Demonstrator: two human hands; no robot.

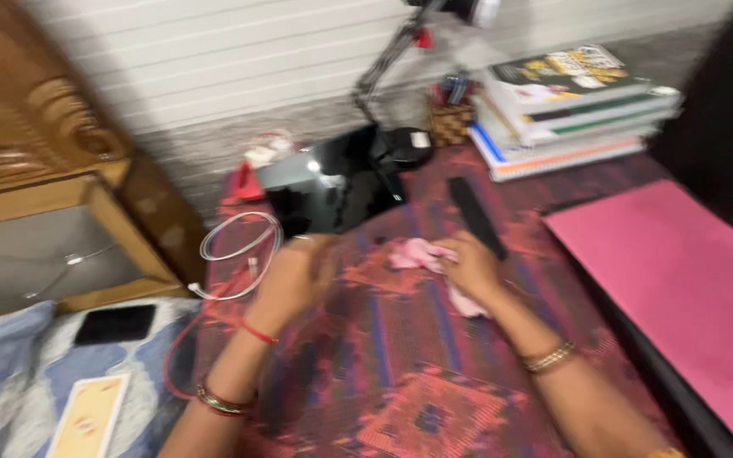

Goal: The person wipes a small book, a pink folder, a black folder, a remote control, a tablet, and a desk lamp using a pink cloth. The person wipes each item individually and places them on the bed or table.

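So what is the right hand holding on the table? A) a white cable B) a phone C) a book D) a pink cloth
D: the right hand grips a crumpled pink cloth on the patterned tablecloth, while the coiled white cable lies off beside the left hand.

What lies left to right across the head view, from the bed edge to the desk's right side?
Black phone → coiled white cable → left hand → crumpled pink cloth → right hand → flat pink mat.
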